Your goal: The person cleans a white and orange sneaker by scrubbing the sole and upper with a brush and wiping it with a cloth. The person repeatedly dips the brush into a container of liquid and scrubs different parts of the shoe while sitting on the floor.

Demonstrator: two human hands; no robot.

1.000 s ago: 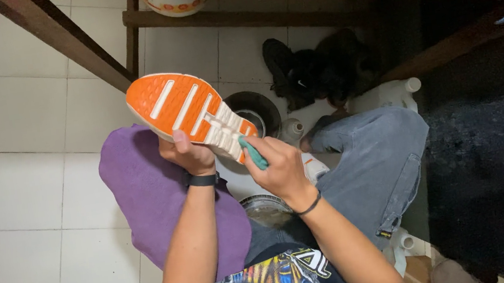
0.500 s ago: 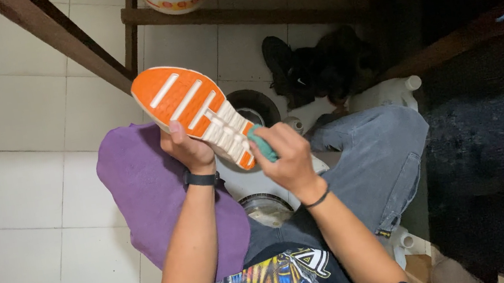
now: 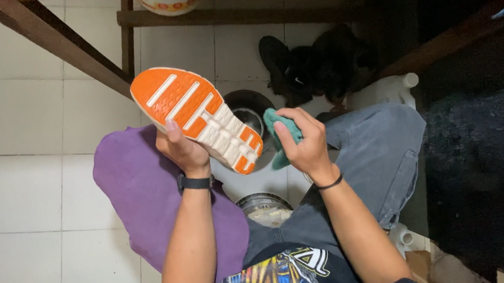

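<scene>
Both hands' fingers grip: left (image 3: pixel 181 150) shoe (image 3: pixel 196 118), right (image 3: pixel 300 141) cloth (image 3: pixel 282 131); bowl (image 3: pixel 248 114) beneath.

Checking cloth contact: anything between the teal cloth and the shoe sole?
Head view: nothing solid. A narrow gap separates the teal cloth in the right hand from the shoe sole; only a metal bowl on the floor shows through.

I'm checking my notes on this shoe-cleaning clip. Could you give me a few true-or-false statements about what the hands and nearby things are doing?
1. The left hand holds the shoe sole up. True.
2. The sole is blue. False: orange and white.
3. The right hand grips a teal cloth. True.
4. The cloth is pressed on the sole. False: it is just beside it.
5. A purple cloth lies on the tiled floor. True.
</scene>
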